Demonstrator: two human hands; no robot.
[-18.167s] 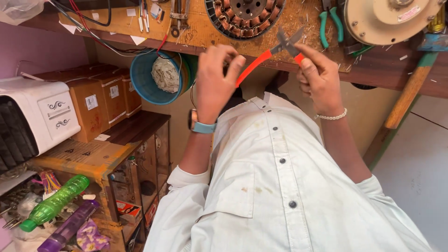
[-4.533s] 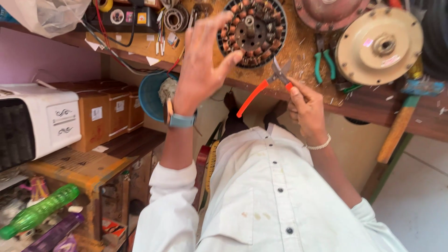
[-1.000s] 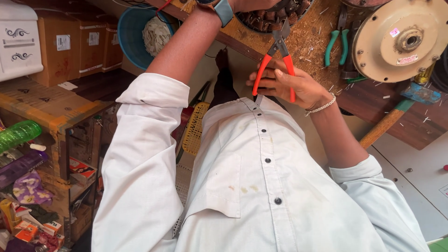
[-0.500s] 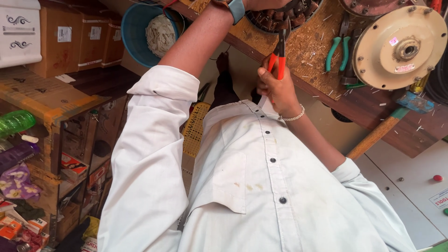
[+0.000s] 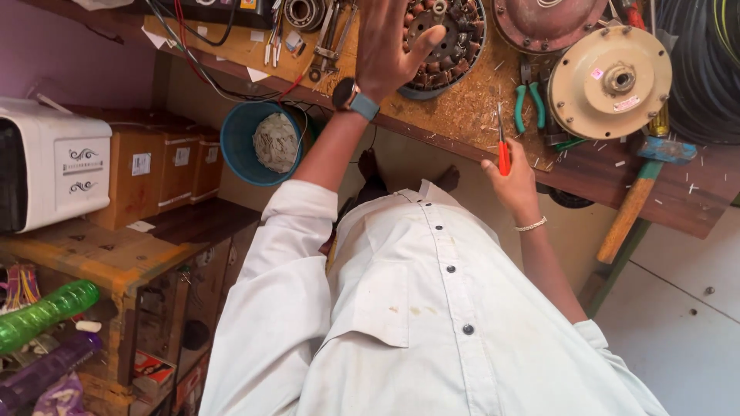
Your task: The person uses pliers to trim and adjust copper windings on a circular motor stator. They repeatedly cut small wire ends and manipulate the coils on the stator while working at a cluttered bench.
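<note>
My left hand (image 5: 393, 46), with a watch on its wrist, is raised over the wooden workbench (image 5: 462, 115). Its fingers are spread and its fingertips rest on a round motor stator with copper windings (image 5: 455, 38). It holds nothing. My right hand (image 5: 512, 181) is at the bench's near edge and grips red-handled pliers (image 5: 502, 150). The handles are together and the tip points up onto the bench top. My white shirt fills the lower part of the view.
A cream round motor cover (image 5: 609, 81), green-handled pliers (image 5: 528, 104) and a hammer (image 5: 640, 192) lie on the bench's right side. Left of it are a blue bucket (image 5: 258, 142), cardboard boxes (image 5: 154, 173), a white appliance (image 5: 54, 173) and a green bottle (image 5: 46, 312).
My right hand has carried the red pliers to the right along the bench edge. My left hand stays at the stator, its spread fingers now in view.
</note>
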